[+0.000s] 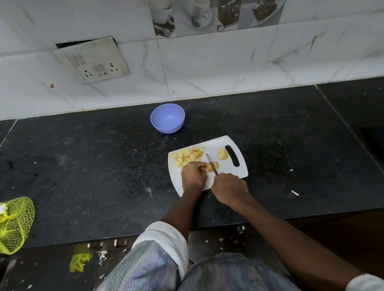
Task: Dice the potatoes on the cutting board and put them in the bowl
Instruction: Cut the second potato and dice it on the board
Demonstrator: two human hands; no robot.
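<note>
A white cutting board (pixel 232 172) lies on the black counter. A pile of yellow potato dice (pixel 187 156) sits at its far left. A potato half (pixel 222 153) lies beside the handle slot. My left hand (pixel 193 175) holds a potato piece (pixel 212 166) down on the board with curled fingers. My right hand (pixel 230 189) grips a knife (pixel 212 164) whose blade crosses that piece. Beyond the board stands a purple bowl (pixel 167 117), and nothing shows inside it.
A yellow net bag (pixel 9 224) lies at the counter's left front edge. A dark object (pixel 382 144) sits at the far right. The tiled wall with a switch plate (pixel 95 60) rises behind the counter. Small scraps dot the counter.
</note>
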